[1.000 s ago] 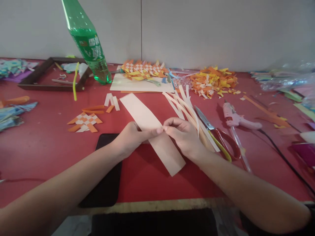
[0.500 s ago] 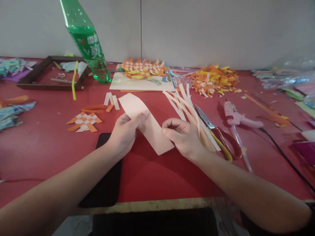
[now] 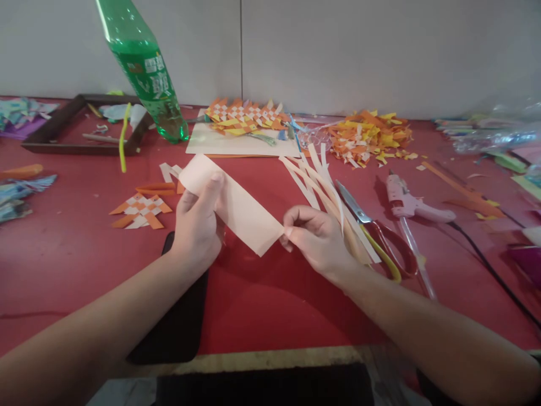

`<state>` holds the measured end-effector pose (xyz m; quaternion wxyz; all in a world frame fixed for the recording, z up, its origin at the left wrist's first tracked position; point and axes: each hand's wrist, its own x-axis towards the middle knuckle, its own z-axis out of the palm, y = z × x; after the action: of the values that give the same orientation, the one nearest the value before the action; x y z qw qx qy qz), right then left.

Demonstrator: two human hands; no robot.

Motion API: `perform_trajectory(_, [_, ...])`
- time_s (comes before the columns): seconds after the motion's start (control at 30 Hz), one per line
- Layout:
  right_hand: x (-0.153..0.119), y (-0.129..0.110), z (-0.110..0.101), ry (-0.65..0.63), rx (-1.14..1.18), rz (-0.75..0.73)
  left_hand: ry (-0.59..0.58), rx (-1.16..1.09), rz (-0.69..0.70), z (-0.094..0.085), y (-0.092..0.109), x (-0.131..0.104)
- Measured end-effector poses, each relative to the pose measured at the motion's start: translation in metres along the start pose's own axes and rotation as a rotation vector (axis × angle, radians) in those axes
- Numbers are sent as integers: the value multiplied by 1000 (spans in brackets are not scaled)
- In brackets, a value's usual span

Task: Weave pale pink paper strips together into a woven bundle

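Note:
A wide cream strip of paper [image 3: 245, 217] is held slantwise above the red table. My left hand [image 3: 200, 225] grips its upper left part, thumb on top and fingers underneath. At the lower right corner, my right hand [image 3: 315, 239] pinches the paper's edge between thumb and forefinger. Beside my right hand lie several narrow cream paper strips [image 3: 315, 180] and scissors [image 3: 366, 220] with red and yellow handles. To the left of my left hand is a small woven orange-and-white paper piece [image 3: 141, 210], with folded orange strips [image 3: 155, 188] just behind it.
A green bottle [image 3: 146, 79] stands at the back left by a dark frame [image 3: 67, 149]. A woven paper fish shape [image 3: 247, 117] lies on white card. Further right are orange and yellow paper pieces [image 3: 369, 135] and a pink glue gun [image 3: 416, 206]. A black phone-like slab [image 3: 177, 321] lies near the front edge.
My left hand has moved left and up with the paper, tilting it flatter. My right thumb and forefinger now pinch its corner instead of resting along its side.

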<state>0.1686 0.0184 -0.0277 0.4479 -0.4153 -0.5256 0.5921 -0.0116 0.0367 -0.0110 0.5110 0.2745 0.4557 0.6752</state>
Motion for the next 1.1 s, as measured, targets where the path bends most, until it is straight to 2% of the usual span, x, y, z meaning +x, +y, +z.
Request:
perform_trajectory(0.07, [-1,2,-1,-17,58,-17,54,-59,11,0,3,3])
perform_trajectory(0.13, [0,2,-2,-24,142,-28,79,-117,-38,1,6,2])
perform_trajectory(0.17, [0,1,-2,-27,185,-21,63,-118,-84,1,8,1])
perform_trajectory(0.2, [2,1,-2,-26,222,-8,-9,-78,-189,1,8,-2])
perform_trajectory(0.27, [4,-1,-2,-20,260,34,-287,-21,-363,0,9,-10])
perform_trajectory(0.37, [4,-4,0,59,235,104,-837,230,-608,-3,9,-20])
perform_trajectory(0.4, [4,-4,1,101,213,129,-984,333,-647,-4,9,-22])
perform_trajectory(0.43, [2,-5,1,141,185,153,-1059,399,-657,-5,8,-23])
perform_trajectory(0.47, [1,-6,1,167,152,175,-1071,435,-646,-5,8,-24])
perform_trajectory(0.5, [0,-6,1,168,116,192,-1010,426,-618,-5,7,-23])
perform_trajectory(0.53, [-1,-7,0,143,77,198,-900,385,-580,-4,5,-22])
perform_trajectory(0.6, [-3,-7,-2,22,-9,194,-697,266,-476,-4,2,-18])
perform_trajectory(0.73, [-4,-9,-4,-236,-93,170,-514,103,-377,-5,-4,-10])
perform_trajectory(0.8, [-2,-10,-4,-241,-17,173,-480,95,-360,-7,-4,-9])
perform_trajectory(0.97, [7,-7,-1,-196,403,247,-497,117,-323,-7,-5,-10])
perform_trajectory(1.1, [11,-5,2,-217,504,317,-557,130,-311,-7,-7,-10])
